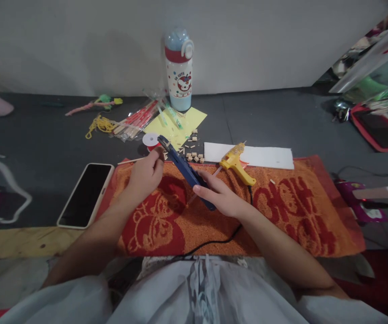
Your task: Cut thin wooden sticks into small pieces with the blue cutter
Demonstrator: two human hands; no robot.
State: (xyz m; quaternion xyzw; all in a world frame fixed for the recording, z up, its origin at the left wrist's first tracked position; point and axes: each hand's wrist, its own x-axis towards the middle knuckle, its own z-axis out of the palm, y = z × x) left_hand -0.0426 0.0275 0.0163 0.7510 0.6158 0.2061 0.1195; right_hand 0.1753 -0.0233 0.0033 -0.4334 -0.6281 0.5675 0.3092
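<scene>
My right hand is wrapped around the near end of a long dark blue hand tool with a metal part at its far end; its exact kind is not clear. The tool is held at a slant above an orange and red towel. My left hand has its fingers closed in a pinch beside the tool's far end, and whatever they hold is hidden. Close to the right hand lies a yellow glue gun, a glue stick at its back. Small cut wooden pieces lie scattered just past the tool.
A white strip lies under the glue gun. Behind are a spool, yellow paper, packaged red sticks and a drinking bottle. A phone lies left. A black cord crosses the towel.
</scene>
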